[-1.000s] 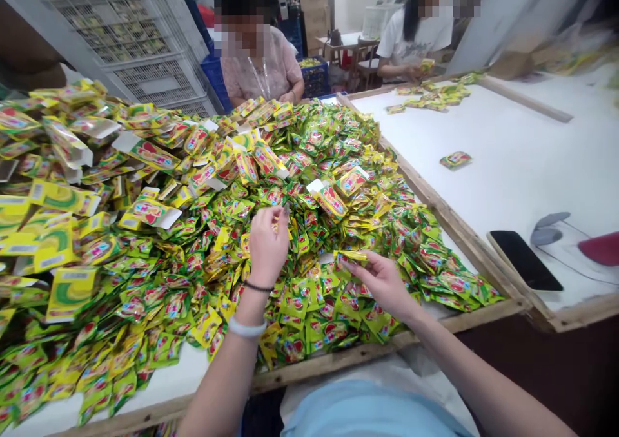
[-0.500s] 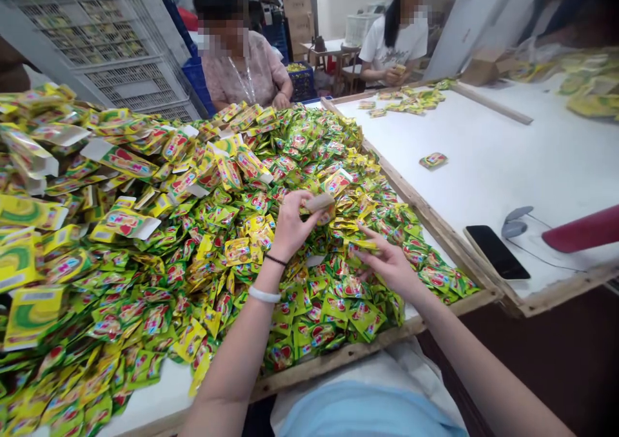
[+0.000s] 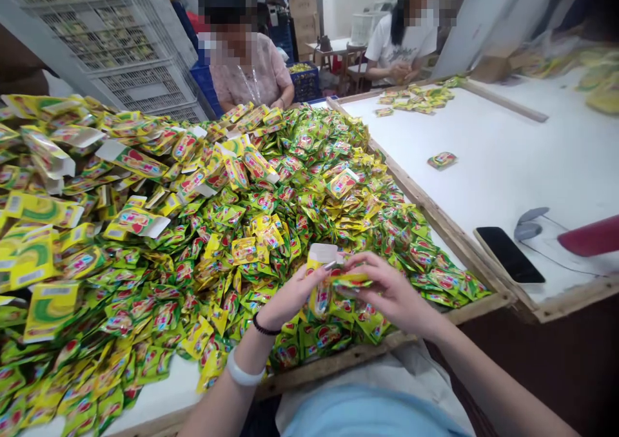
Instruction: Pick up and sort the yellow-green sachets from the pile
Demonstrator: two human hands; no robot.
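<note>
My left hand [image 3: 291, 297] is closed on a small yellow box [image 3: 318, 300], whose white end flap stands up open. Pinched in my right hand [image 3: 393, 293] are flat yellow-green sachets [image 3: 354, 278], held against the side of the box near its opening. How many sachets there are I cannot tell. Both hands are just above a large pile of green sachets [image 3: 164, 313]. Many more yellow boxes [image 3: 138, 221], some with flaps open, lie over the pile's left part.
A wooden rail [image 3: 435, 213] borders the pile on the right. Beyond it lie a phone [image 3: 509, 254], a lone packet [image 3: 442, 160] and a dark red object [image 3: 592, 236]. Two people sit across the table. White crates [image 3: 140, 79] stand at the back left.
Both hands have come together nearer to me. The box in my left hand has turned upright with its flap showing, and the right hand's sachets have moved over against it.
</note>
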